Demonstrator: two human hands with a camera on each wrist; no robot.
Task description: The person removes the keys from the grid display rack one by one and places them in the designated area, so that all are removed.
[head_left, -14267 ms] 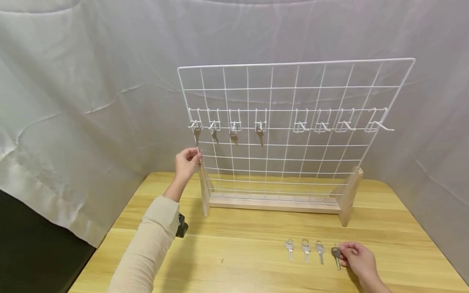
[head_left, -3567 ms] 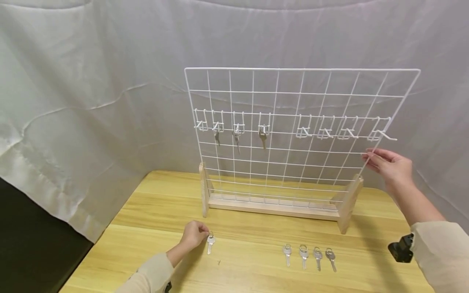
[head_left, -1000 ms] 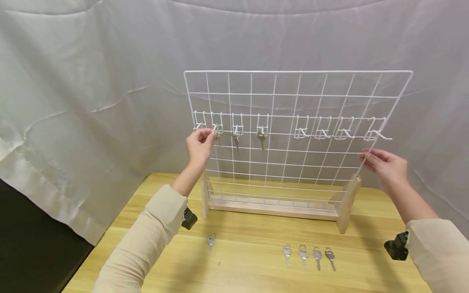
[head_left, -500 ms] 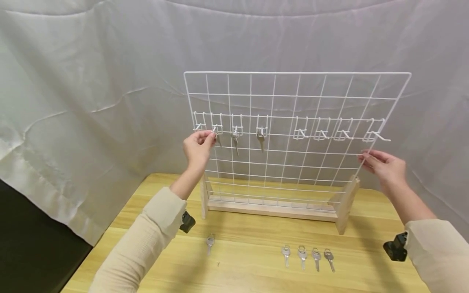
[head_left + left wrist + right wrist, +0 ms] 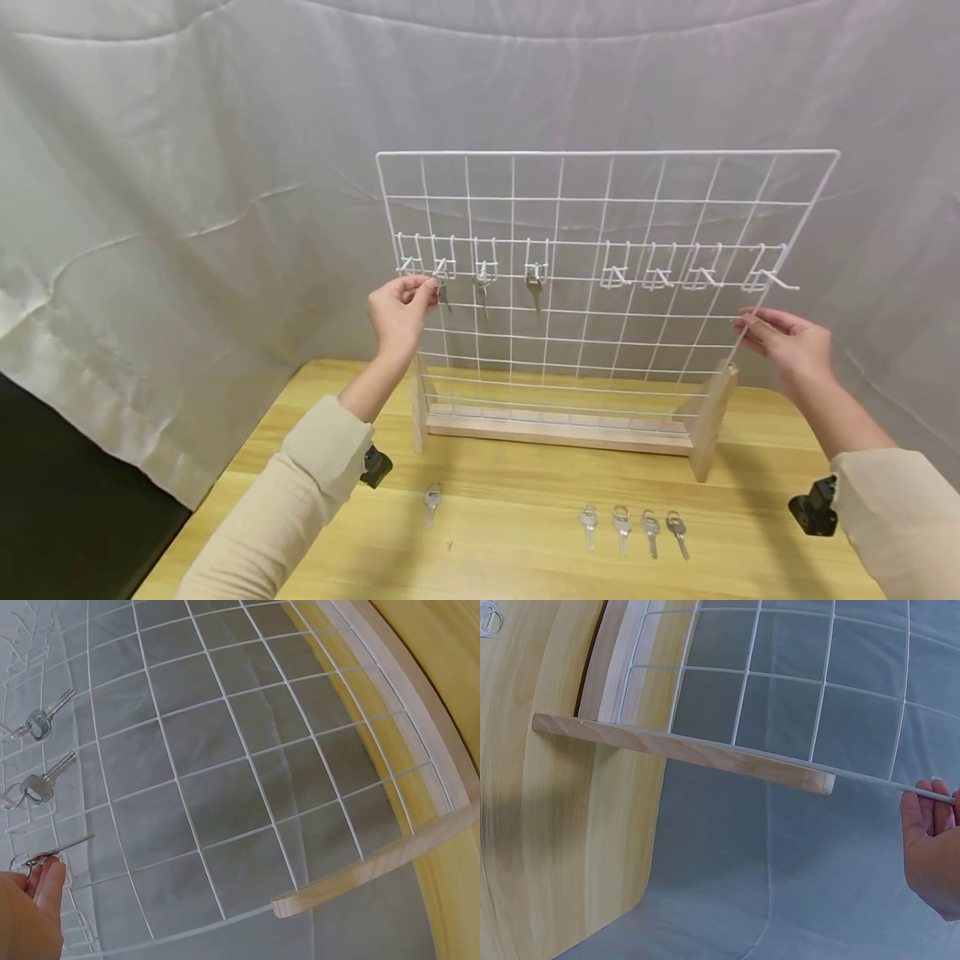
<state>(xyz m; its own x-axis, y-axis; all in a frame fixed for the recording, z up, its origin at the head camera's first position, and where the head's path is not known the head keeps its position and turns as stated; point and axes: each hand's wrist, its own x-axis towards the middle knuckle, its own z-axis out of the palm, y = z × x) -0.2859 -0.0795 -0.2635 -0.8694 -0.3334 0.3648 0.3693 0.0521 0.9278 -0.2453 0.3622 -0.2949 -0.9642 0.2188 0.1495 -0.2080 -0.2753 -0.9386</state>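
Observation:
My left hand (image 5: 400, 315) pinches a key (image 5: 444, 296) at the second hook from the left on the white wire grid (image 5: 577, 340). In the left wrist view its ring (image 5: 20, 860) is at the fingertips; whether it still loops the hook, I cannot tell. Two more keys hang to the right, on the third hook (image 5: 486, 272) and the fourth hook (image 5: 536, 272). The leftmost hook (image 5: 407, 266) carries no key. At the grid's right side wire, my right hand (image 5: 787, 337) pinches the wire between thumb and fingers, seen also in the right wrist view.
A single key (image 5: 432, 502) lies on the wooden table (image 5: 510, 567) at left. Several keys (image 5: 621, 525) lie in a row at right. Bare hooks (image 5: 658, 277) line the grid's right half. A wooden stand (image 5: 558, 437) holds the grid upright; grey cloth (image 5: 247, 275) hangs behind.
Earlier, my left hand set the leftmost hook's key on the table, then rose to the second hook. Over the last half second it dropped slightly with that key. My right hand went from the right-hand keys to the grid.

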